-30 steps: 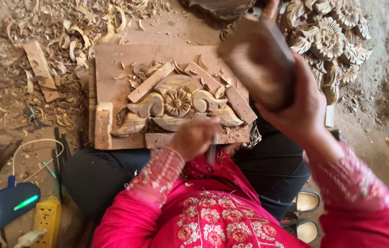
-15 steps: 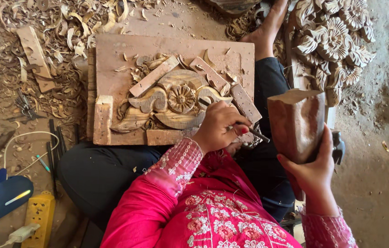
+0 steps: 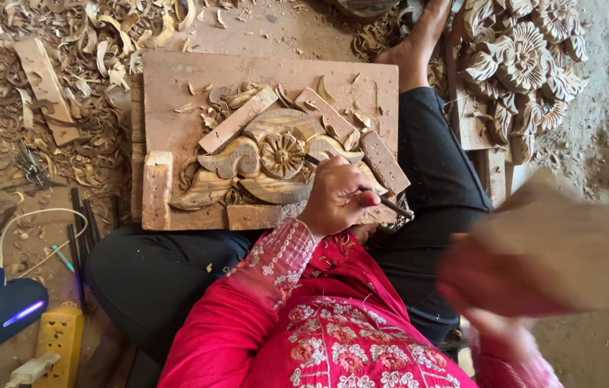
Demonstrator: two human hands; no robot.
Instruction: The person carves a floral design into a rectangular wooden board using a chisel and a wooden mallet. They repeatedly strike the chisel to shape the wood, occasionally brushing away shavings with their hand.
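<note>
Head view — chisel [image 3: 383, 203] in left hand [image 3: 337, 197], mallet [image 3: 570, 244] right.

Pretty clearly a woodcarving workshop, floor-level setup. Curly wood shavings [image 3: 96, 43] are scattered all over the dirt floor [image 3: 606, 129], a half-carved floral panel [image 3: 268, 154] sits on a work board [image 3: 175, 93], finished carved flower pieces [image 3: 527, 50] are piled nearby, and spare chisels [image 3: 78, 230] lie beside it.

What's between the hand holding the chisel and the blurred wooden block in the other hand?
In the head view, between the left hand and the wooden block in the right hand lies only the person's black-trousered leg.
</note>
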